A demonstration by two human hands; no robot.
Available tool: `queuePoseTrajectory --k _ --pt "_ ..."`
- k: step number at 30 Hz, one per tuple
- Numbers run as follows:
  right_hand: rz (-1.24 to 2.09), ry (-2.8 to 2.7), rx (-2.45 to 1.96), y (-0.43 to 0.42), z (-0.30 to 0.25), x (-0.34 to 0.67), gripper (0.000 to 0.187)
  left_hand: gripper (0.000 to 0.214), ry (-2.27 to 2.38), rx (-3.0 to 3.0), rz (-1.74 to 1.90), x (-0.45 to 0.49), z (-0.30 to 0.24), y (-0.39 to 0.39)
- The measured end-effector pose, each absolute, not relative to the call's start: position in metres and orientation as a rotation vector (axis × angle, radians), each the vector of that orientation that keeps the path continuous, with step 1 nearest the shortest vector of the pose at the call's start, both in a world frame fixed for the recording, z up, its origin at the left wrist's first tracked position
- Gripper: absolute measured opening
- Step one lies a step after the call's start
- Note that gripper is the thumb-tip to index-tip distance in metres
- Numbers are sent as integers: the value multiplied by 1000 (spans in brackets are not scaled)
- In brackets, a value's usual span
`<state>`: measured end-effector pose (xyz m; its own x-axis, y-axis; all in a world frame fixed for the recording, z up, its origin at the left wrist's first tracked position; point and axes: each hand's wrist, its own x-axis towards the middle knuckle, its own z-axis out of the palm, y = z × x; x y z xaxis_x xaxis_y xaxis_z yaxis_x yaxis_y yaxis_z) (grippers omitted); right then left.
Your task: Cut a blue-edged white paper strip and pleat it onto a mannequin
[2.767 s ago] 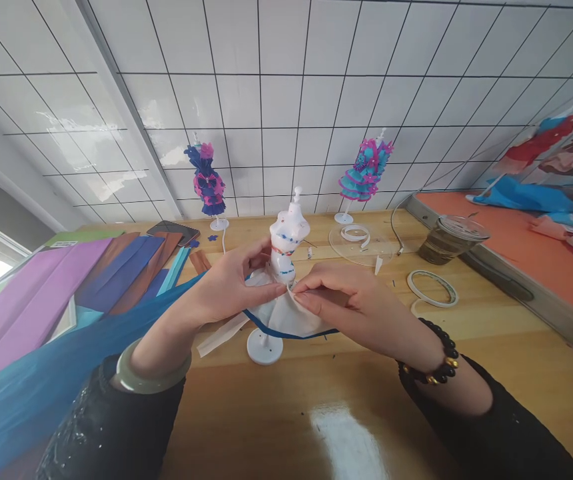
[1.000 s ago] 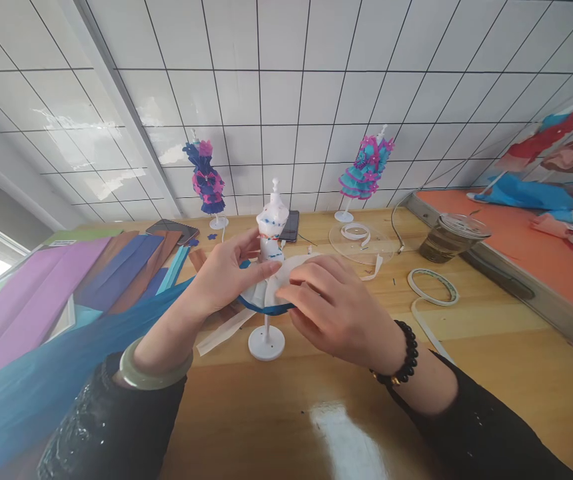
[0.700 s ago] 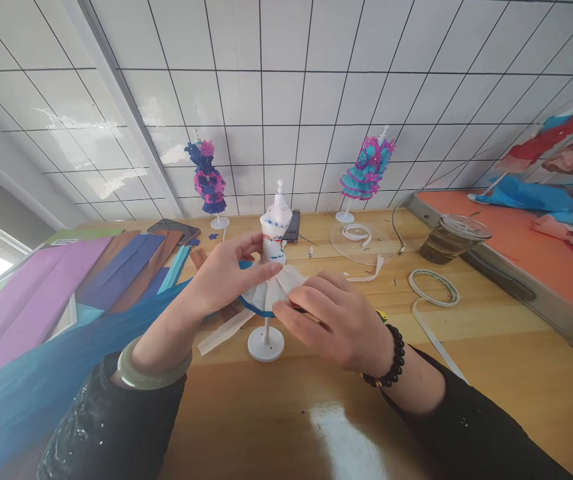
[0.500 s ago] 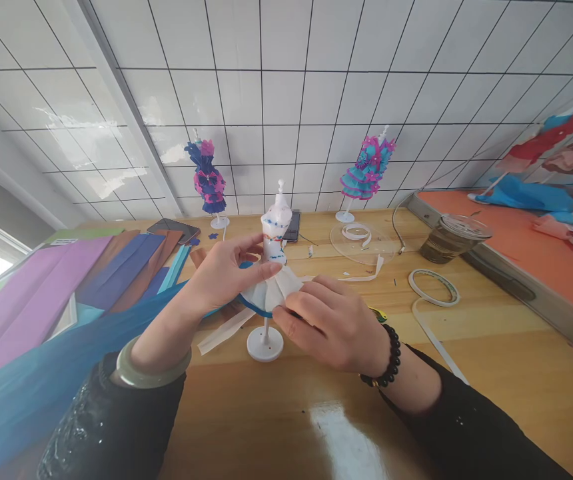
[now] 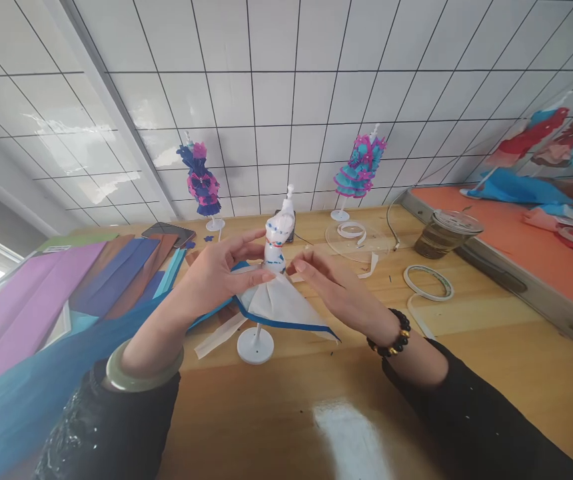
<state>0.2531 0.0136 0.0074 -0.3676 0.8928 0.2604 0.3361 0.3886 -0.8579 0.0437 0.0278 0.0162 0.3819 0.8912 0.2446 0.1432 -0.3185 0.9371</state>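
A small white dress form (image 5: pixel 280 227) with blue and red trim stands on a round base (image 5: pixel 255 345), its body tilted to the right. A white pleated skirt (image 5: pixel 281 303) with a blue hem hangs at its waist and spreads to a point on the right. My left hand (image 5: pixel 216 270) grips the form at the waist, thumb pressed on the skirt's top and fingers behind. Beside the waist on the right is my right hand (image 5: pixel 339 290), fingers loosely stretched, thumb tip close to the skirt's upper edge; nothing shows in it.
Two dressed forms, one navy and pink (image 5: pixel 202 180), one turquoise and pink (image 5: pixel 361 167), stand by the tiled wall. Coloured sheets (image 5: pixel 41 287) and a blue sheet (image 5: pixel 81 360) lie left. A tape roll (image 5: pixel 429 283) and a cup of dark liquid (image 5: pixel 444 235) are right.
My right hand has let go of the skirt's hem and moved up beside the waist. The skirt now fans out to the right, and the form leans more. My left hand keeps its hold.
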Motion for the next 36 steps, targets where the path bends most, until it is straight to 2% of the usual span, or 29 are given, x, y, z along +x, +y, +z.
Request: queuePoseTrajectory --k 4,14,18,24,31,36 --pt "1209 -1916 -1115 18 7 253 35 64 916 1792 1029 43 14 28" --pt "1378 -2006 -982 19 7 260 46 64 797 1673 995 35 13 31" --pt "1444 -1949 -978 18 10 264 42 64 800 1619 960 33 16 32" --pt "1287 -1885 -1020 9 13 257 32 65 817 1620 942 40 20 26" --pt "902 -1915 -1062 -3 12 248 15 61 776 1654 916 44 19 25" --pt "809 -1930 -1090 -3 10 247 13 63 803 1624 901 46 22 22"
